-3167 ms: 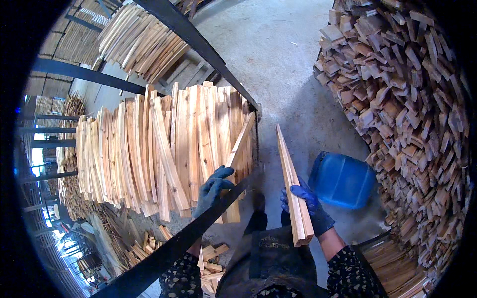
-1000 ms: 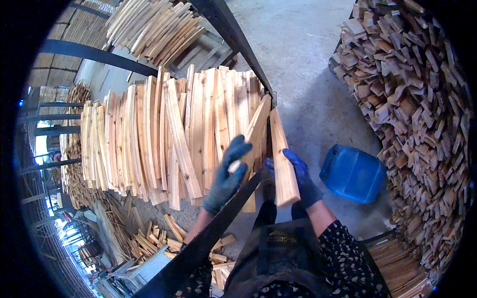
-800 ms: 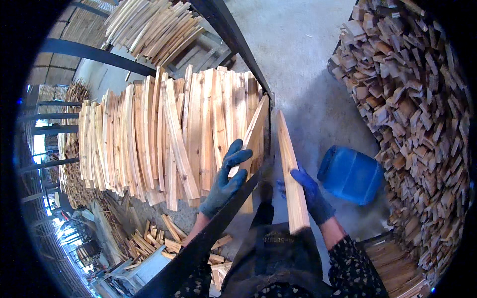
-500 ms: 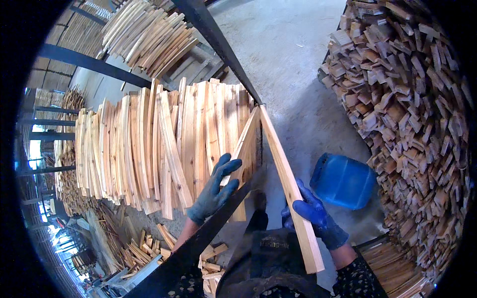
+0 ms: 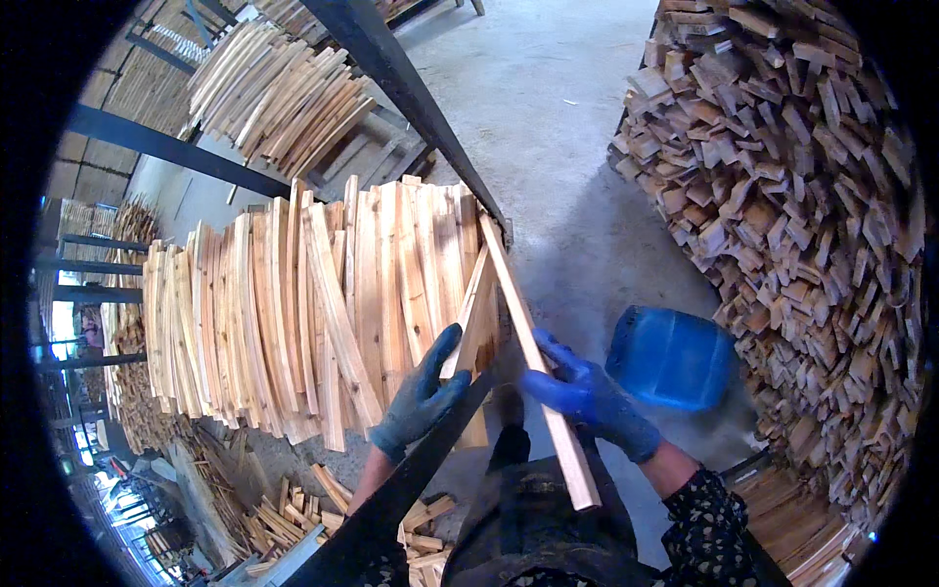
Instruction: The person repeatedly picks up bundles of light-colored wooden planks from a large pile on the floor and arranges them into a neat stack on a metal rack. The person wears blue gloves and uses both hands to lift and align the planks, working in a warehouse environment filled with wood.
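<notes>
My right hand (image 5: 597,399), in a blue glove, is closed around a long wooden strip (image 5: 569,460). The strip slants from near my apron up to the far right corner of the stacked strips. My left hand (image 5: 423,399), in a dark blue-green glove, has its fingers spread at the right part of the stack (image 5: 333,303). Another strip (image 5: 474,303) leans just beyond its fingertips; whether they touch is unclear. A dark metal bar (image 5: 440,430) crosses in front of my left forearm.
A blue plastic jerrycan (image 5: 670,357) stands on the floor right of my right hand. Beyond it rises a tall heap of short wood pieces (image 5: 782,225). A dark post (image 5: 411,98) runs beside the stack's far corner. Offcuts (image 5: 289,514) lie lower left.
My right hand has moved left with the strip, which is now closer to the stack and turned to show a narrower face. My left hand stays beside the stack, fingers still spread.
</notes>
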`<action>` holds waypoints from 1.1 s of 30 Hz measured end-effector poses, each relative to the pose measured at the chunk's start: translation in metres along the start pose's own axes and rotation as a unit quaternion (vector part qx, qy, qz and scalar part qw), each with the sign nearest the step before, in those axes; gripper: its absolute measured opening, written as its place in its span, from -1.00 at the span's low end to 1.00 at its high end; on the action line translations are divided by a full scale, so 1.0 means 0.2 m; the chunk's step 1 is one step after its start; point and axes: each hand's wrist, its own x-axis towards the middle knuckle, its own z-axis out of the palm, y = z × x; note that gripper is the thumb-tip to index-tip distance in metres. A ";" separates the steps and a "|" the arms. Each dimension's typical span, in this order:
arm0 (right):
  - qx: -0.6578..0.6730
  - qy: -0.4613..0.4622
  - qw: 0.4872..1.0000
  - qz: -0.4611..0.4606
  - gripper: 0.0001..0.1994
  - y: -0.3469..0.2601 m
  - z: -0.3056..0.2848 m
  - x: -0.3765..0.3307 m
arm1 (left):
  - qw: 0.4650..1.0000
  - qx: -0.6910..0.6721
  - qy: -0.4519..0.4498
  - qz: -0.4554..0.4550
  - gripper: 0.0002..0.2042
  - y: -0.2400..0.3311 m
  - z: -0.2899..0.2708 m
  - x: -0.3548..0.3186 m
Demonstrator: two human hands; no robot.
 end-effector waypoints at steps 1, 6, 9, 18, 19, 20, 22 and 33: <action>-0.061 0.013 0.996 -0.070 -0.43 0.05 0.01 0.02 | 1.000 -0.009 0.002 -0.007 -0.41 0.00 0.02 0.01; 0.098 0.060 0.992 -0.059 -0.62 0.06 0.13 0.16 | 0.999 -0.029 0.017 -0.032 -0.44 0.07 0.10 0.03; -0.102 0.070 0.976 -0.181 -0.60 -0.03 0.21 0.27 | 0.993 -0.102 0.061 -0.026 -0.45 0.04 0.10 -0.02; 0.312 0.107 0.928 0.174 -0.40 -0.23 0.29 0.55 | 0.992 -0.092 0.062 0.063 -0.45 -0.05 0.13 0.01; 0.295 0.106 0.928 0.199 -0.54 -0.26 0.27 0.54 | 0.992 -0.092 0.060 0.067 -0.45 -0.06 0.13 0.02; 0.201 0.067 0.967 0.140 -0.42 -0.19 0.26 0.55 | 0.992 -0.089 0.064 0.069 -0.45 -0.07 0.14 0.02; -0.026 0.014 0.990 0.136 -0.35 -0.23 0.20 0.62 | 0.991 -0.091 0.070 0.073 -0.45 -0.06 0.14 0.03; -0.043 0.159 0.986 0.015 -0.51 -0.09 0.29 0.61 | 0.987 -0.115 0.093 0.058 -0.45 -0.09 0.18 0.01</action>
